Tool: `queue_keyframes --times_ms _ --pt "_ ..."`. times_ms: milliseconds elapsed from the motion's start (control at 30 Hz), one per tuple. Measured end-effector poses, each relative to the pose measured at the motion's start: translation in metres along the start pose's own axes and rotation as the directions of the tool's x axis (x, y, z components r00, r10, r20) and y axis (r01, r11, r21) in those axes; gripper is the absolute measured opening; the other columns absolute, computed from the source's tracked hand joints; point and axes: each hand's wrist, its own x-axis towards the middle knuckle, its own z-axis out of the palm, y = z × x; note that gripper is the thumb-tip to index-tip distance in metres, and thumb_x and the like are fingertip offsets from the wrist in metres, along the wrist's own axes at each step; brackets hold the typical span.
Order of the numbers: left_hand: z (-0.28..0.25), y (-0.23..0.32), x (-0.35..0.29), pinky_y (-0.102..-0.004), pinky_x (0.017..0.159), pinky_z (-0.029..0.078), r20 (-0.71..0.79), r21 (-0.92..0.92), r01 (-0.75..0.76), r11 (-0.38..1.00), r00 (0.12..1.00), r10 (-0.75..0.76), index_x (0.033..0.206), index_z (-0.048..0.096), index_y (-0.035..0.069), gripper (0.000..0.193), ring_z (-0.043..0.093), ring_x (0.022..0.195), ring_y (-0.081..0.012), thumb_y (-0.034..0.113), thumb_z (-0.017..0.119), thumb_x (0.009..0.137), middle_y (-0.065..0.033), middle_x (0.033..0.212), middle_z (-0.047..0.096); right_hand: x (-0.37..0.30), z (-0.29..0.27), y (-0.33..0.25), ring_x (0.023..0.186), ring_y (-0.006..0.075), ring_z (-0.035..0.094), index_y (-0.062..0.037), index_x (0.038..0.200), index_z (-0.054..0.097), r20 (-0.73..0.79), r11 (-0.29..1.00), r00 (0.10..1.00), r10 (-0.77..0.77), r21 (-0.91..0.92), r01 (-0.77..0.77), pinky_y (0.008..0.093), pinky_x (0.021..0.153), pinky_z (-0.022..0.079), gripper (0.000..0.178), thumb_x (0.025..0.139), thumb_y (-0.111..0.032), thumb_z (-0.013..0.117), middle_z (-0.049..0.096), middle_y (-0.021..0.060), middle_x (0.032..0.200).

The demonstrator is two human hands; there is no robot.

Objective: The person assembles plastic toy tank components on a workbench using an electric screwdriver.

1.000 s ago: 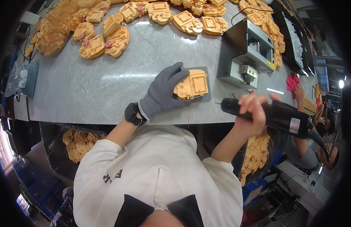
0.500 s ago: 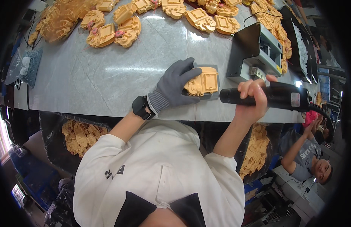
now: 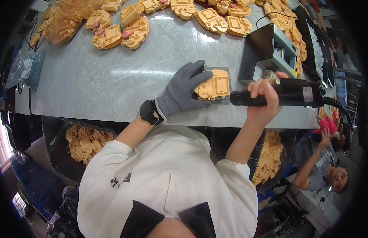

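My left hand (image 3: 185, 85), in a grey glove, is closed on the left side of a yellow-orange plastic housing (image 3: 219, 84). The housing lies on a dark grey block (image 3: 227, 99) on the table, its moulded details facing up. Bare, my right hand (image 3: 265, 96) is wrapped round a black electric screwdriver (image 3: 297, 94) with a thick cord. The tool lies almost level, and its nose end is just right of the housing, seemingly apart from it. Its bit cannot be made out.
A black-and-grey boxy device (image 3: 267, 51) stands right of the housing. Several more housings (image 3: 211, 20) line the far side of the grey table (image 3: 112, 83). Below its edge are black-lined bins of yellow parts (image 3: 87, 143). At right, another person (image 3: 317, 158) holds something pink.
The screwdriver in my right hand has shifted slightly upward in the picture and sits more level. My left hand and the housing have hardly moved. The other person's pink item has come up into view.
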Motion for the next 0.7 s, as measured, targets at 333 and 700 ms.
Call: queue_keyframes --times_ms 333,700 --pt "0.0017 -0.0001 -0.0004 -0.0413 0.090 0.043 -0.025 0.014 -0.014 1.000 1.000 0.014 0.120 0.046 0.013 0.081 0.049 0.103 -0.0332 0.028 0.082 0.049 -0.0180 0.122 0.041 0.0016 0.0012 -0.0012 0.050 0.0147 0.045 -0.0027 0.115 0.041 -0.008 0.999 0.999 -0.032 -0.019 0.031 0.0330 0.057 0.040 0.042 0.075 -0.005 0.051 0.045 0.0040 0.063" --pt "0.0000 -0.0007 -0.0021 -0.0404 0.093 0.042 0.015 0.016 0.009 1.000 1.000 -0.010 0.125 0.043 0.015 0.084 0.047 0.112 -0.0354 0.029 0.083 0.052 -0.0205 0.128 0.039 -0.0004 0.0067 -0.0014 0.050 0.0150 0.045 -0.0015 0.115 0.040 0.011 0.996 0.998 -0.056 -0.062 0.057 0.0329 0.057 0.040 0.044 0.073 -0.005 0.052 0.046 0.0051 0.063"
